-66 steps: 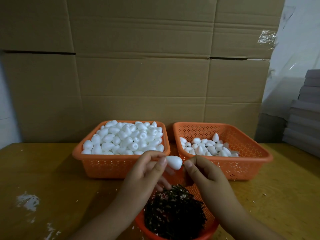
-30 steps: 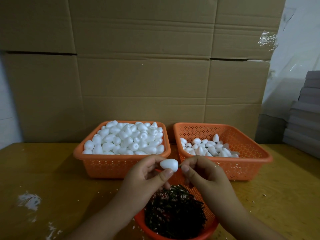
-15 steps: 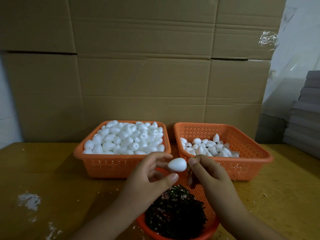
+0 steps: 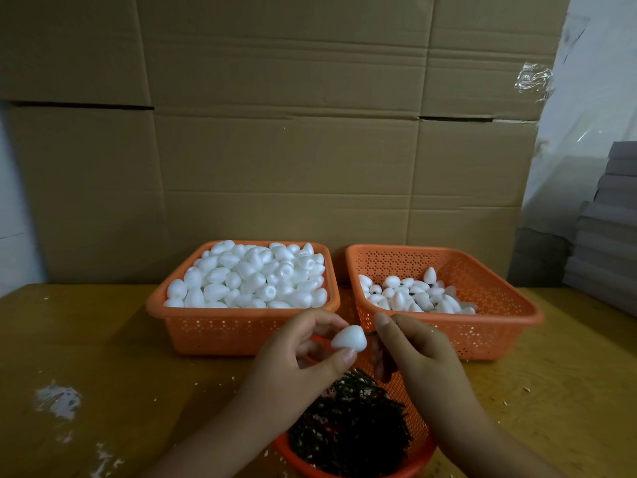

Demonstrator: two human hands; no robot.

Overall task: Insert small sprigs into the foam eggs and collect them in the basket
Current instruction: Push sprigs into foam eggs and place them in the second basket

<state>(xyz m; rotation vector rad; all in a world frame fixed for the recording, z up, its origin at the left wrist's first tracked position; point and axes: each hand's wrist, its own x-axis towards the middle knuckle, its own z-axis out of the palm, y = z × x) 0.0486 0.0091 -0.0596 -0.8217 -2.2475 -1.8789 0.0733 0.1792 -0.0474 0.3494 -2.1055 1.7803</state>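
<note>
My left hand (image 4: 303, 357) pinches a white foam egg (image 4: 348, 337) between thumb and fingertips, wide end facing right. My right hand (image 4: 413, 353) pinches a small dark sprig (image 4: 371, 334) whose tip meets the egg's wide end. Both hands hover above a round orange basket (image 4: 418, 453) heaped with dark sprigs (image 4: 348, 429). Behind on the left, an orange basket (image 4: 241, 326) is piled full of plain foam eggs (image 4: 255, 277). The orange basket (image 4: 499, 326) on the right holds a smaller layer of eggs (image 4: 413, 294); some show dark sprig ends.
The baskets stand on a yellow-brown wooden table (image 4: 86, 339) with white foam crumbs (image 4: 58, 398) at the left. Large cardboard boxes (image 4: 293, 150) form a wall behind. A stack of grey boards (image 4: 610, 219) stands at the right edge.
The left hand has turned the egg and drifted slightly left and down. The right hand keeps its sprig at the egg's wide end. The baskets have not moved.
</note>
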